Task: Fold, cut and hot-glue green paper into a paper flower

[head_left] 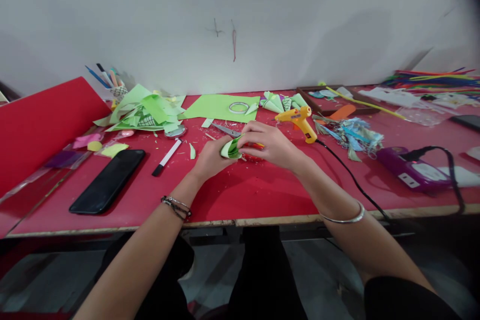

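Both hands, left hand [210,159] and right hand [268,144], grip a rolled green paper cone [231,148] above the worktop [243,192]; it looks mid-shaping, glue gun [300,121] near.

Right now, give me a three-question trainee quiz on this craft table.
1. True or false: both hands hold the rolled green paper piece.
2. Which lies nearest the left hand? A) black phone B) black-capped marker C) purple power strip
3. What colour is the glue gun beyond the right hand?

Key: 1 true; 2 B; 3 yellow with an orange nozzle.
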